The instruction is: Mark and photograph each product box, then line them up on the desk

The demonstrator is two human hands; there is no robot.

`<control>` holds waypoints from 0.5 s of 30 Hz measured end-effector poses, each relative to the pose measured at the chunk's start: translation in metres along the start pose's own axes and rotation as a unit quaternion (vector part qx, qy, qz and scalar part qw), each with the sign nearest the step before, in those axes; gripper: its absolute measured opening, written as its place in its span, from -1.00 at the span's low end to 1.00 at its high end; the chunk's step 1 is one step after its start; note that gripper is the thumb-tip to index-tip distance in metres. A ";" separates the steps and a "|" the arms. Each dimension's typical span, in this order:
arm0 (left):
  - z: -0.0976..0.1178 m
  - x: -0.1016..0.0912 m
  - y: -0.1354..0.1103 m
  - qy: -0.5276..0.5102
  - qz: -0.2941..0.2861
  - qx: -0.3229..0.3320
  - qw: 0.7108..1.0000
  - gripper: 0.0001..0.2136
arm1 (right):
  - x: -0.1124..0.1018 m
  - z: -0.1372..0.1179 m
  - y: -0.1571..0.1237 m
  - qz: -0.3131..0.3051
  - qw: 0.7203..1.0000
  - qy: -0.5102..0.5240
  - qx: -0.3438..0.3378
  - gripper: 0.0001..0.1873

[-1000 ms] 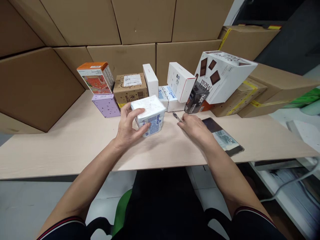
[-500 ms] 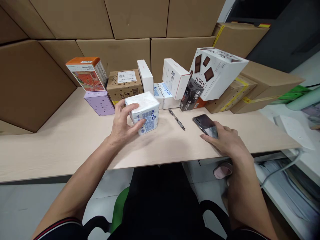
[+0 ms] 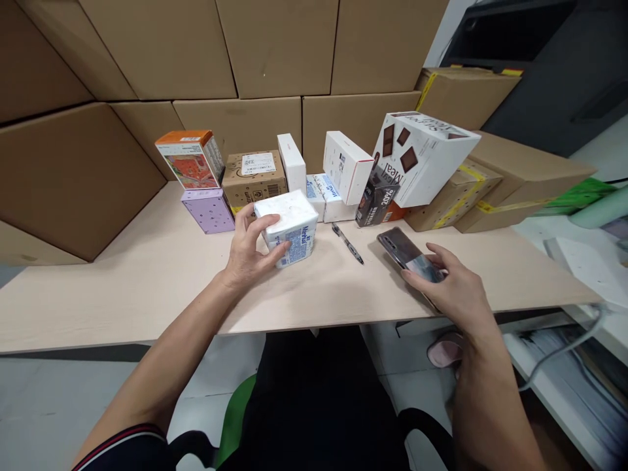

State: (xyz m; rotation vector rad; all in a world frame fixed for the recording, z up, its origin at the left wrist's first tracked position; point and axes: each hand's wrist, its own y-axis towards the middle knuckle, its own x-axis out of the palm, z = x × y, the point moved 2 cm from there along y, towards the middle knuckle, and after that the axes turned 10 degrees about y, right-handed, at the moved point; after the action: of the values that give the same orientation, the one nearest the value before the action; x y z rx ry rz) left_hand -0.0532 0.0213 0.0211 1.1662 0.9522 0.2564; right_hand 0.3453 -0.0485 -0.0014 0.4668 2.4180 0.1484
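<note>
Gripping white Manhua pack [image 3: 297,210] mid-bench [image 3: 167,281] w/ L hand [image 3: 251,243]; R hand [image 3: 456,281] has phone [image 3: 403,246] btwn thumb & fingers, R side, nr front edge. Pen [image 3: 349,245] lies btwn pack & phone; boxes [image 3: 254,188] behind.

Pen [image 3: 348,243] on tabletop [image 3: 161,294]. Left of pen: tissue pack [image 3: 297,229] with left fingers [image 3: 260,227] around it. Right of pen: phone [image 3: 407,252], right fingers [image 3: 447,257] at its nearer part. Behind pen: two small packs [image 3: 338,206] side by side, slim box [image 3: 347,171] above them. Behind pen, rightward: small carton [image 3: 376,203], tilted Meal box [image 3: 422,157] above. Farther left of pen: labelled carton [image 3: 255,185], then food box [image 3: 190,167] atop flat box [image 3: 209,212]. Farthest behind pen: cardboard boxes [image 3: 245,121].
</note>
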 end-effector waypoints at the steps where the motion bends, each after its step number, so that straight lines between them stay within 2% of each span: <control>1: 0.000 0.000 0.000 0.002 0.004 0.007 1.000 -0.47 | 0.000 -0.002 -0.003 0.006 0.995 0.097 0.020 -0.15; 2: 0.000 0.000 0.000 0.004 0.008 0.011 1.000 -0.47 | 0.003 -0.006 -0.005 0.005 0.978 0.204 0.038 -0.19; 3: 0.000 0.000 0.000 0.005 0.010 0.014 1.000 -0.47 | 0.006 -0.012 -0.007 -0.003 0.948 0.315 0.051 -0.24; 5: -0.001 0.000 0.000 0.007 0.013 0.017 1.000 -0.46 | 0.018 -0.028 -0.012 -0.035 0.856 0.510 0.071 -0.33; 7: -0.001 0.000 0.000 0.005 0.014 0.021 1.000 -0.46 | 0.034 -0.048 -0.019 -0.086 0.755 0.643 0.090 -0.36; 9: 0.000 0.000 0.000 0.002 0.012 0.025 1.000 -0.47 | 0.051 -0.069 -0.027 -0.150 0.673 0.714 0.121 -0.35; 11: 0.000 -0.001 0.001 -0.001 0.010 0.028 1.000 -0.47 | 0.067 -0.089 -0.036 -0.219 0.605 0.750 0.154 -0.34; 15: 0.002 -0.002 0.002 -0.015 0.007 0.025 1.000 -0.48 | 0.090 -0.125 -0.050 -0.345 0.494 0.772 0.201 -0.32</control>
State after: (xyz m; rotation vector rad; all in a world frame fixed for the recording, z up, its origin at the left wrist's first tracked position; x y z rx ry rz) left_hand -0.0522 0.0193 0.0239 1.2198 0.9287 0.2268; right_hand 0.1871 -0.0600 0.0316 -1.0968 4.1471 -0.7082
